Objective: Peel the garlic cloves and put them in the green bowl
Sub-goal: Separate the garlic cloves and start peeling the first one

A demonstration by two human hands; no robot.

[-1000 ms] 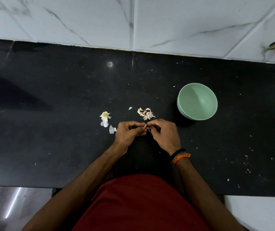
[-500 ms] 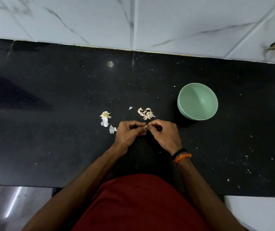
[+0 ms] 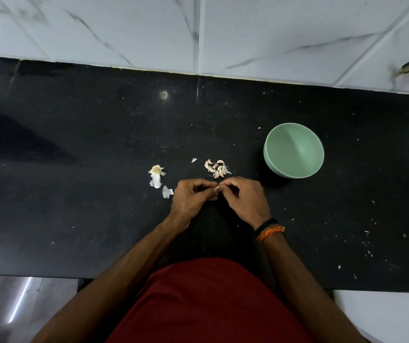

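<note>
— How far along are you with the garlic?

— Barely started, I judge. The green bowl sits off to my right on the black counter, and I see nothing inside it, so 0 peeled cloves have gone in as far as I can tell.

— What are your hands doing?

— Both are on 1 clove. My left hand pinches it between thumb and curled fingers, and my right hand pinches at its other end, fingertips meeting the left ones. I take it I am working the skin loose. The clove is tiny between my fingers, so I cannot tell how much skin is off.

— And the rest of the cloves?

— A small pile of cloves lies just beyond my hands, between them and the bowl's side of the counter, well short of the bowl. They look pinkish and, I think, unpeeled, though at this size I cannot be sure. I cannot count them exactly either.

— Any sign of work done?

— Some papery skins and what looks like the bulb's root end lie to my left, near my left hand. That suggests the bulb is already broken apart.

— So what is left?

— Finish this clove, carry it right to the bowl, then do the same for each one in the pile.
</note>
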